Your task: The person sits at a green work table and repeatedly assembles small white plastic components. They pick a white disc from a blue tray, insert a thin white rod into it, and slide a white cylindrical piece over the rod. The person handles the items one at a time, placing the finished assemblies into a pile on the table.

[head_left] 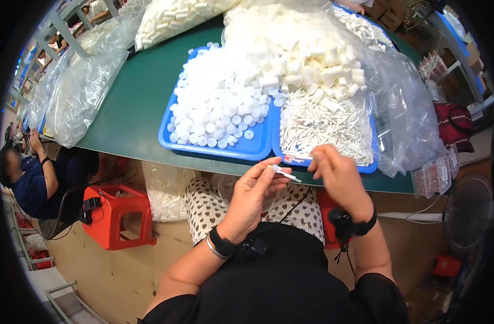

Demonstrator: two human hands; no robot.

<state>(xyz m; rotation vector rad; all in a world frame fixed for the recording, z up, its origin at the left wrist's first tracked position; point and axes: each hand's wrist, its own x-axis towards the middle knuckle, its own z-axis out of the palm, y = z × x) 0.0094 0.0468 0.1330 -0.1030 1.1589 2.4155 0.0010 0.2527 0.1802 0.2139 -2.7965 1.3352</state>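
The left hand (253, 190) pinches a thin white tube (285, 174) in mid-assembly; the right hand (336, 174), curled with its grasp hidden, likely must next seat a piece on it.

The right hand (338, 175) is curling so its fingertips are hiding whatever they pinch. The small white stick (285, 174) in the left hand (255, 191) is showing too small to tell its parts (a tube, perhaps). Clear bags (403, 113) are blurring their contents, and the fan (465, 210) is getting cut off by the rim.
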